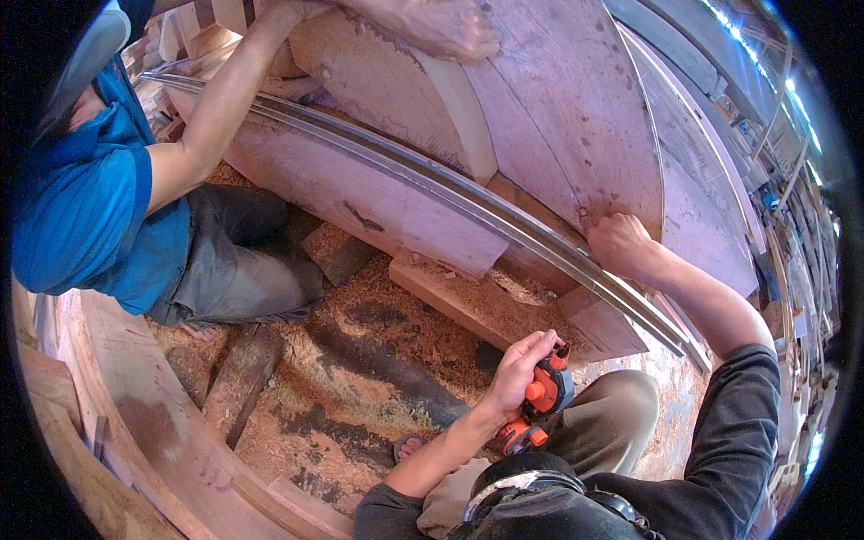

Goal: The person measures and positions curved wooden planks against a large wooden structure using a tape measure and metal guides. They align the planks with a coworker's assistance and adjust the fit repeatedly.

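Note:
My left hand (517,373) is closed round an orange-and-black power tool (551,382), held upright above my knee. Its exact kind is partly hidden by my fingers. Further right, my right hand (619,243) is closed, its knuckles against a large pinkish wooden panel (567,117). What its fingers hold, if anything, is hidden. A thin dark line (535,135) crosses the panel down to that hand; whether it is a string or a mark I cannot tell. Just below the hand passes a pair of long metal rails (432,184).
A co-worker in a blue shirt (99,207) crouches at the left, one hand (450,31) on the panel's top. Wood blocks (468,301) and logs (243,382) lie on the sawdust-strewn floor (351,405). A curved plank (171,432) edges the lower left.

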`<state>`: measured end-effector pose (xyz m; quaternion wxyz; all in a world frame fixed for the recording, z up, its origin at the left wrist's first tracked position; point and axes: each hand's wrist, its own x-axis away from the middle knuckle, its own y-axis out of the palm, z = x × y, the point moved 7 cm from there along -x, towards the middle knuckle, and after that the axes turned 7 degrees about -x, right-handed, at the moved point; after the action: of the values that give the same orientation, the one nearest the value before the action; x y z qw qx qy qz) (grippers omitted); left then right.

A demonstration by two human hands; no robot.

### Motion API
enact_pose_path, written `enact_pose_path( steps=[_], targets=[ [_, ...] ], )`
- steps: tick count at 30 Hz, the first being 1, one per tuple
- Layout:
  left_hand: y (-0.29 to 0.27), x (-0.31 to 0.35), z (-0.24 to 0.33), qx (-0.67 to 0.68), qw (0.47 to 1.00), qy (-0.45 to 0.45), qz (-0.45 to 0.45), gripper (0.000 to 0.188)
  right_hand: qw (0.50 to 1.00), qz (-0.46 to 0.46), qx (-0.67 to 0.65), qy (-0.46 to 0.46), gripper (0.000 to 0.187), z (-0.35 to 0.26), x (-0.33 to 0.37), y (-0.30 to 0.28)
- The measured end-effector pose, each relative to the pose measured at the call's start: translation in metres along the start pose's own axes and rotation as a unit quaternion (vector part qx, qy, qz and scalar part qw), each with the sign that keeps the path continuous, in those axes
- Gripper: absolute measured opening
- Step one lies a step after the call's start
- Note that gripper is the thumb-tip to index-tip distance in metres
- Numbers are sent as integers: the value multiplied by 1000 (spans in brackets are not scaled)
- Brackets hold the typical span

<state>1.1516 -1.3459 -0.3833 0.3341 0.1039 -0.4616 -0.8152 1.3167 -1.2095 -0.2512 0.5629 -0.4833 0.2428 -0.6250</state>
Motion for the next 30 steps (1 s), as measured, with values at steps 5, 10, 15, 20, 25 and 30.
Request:
enact_pose_path(
  steps=[5, 10, 15, 20, 25, 30],
  targets=[
    [-1, 0, -1, -3, 1000, 0, 0, 29, 1000, -18, 7, -6, 46, 1, -1, 2],
    [-1, 0, -1, -3, 1000, 0, 3, 29, 1000, -6, -3, 1, 53, 1, 0, 0],
    [0, 1, 1, -2, 1000, 3, 1, 29, 1000, -4, -3, -4, 57, 0, 0, -1],
    [0, 0, 1, 6, 1000, 4, 5, 28, 1000, -19, 6, -13, 51, 0, 0, -1],
    [-1, -1, -2, 8, 1000, -5, 3, 28, 1000, -28, 5, -13, 49, 2, 0, 2],
    [-5, -1, -1, -1, 1000, -2, 1, 28, 999, 46, 3, -17, 49, 0, 2, -2]
  ],
)
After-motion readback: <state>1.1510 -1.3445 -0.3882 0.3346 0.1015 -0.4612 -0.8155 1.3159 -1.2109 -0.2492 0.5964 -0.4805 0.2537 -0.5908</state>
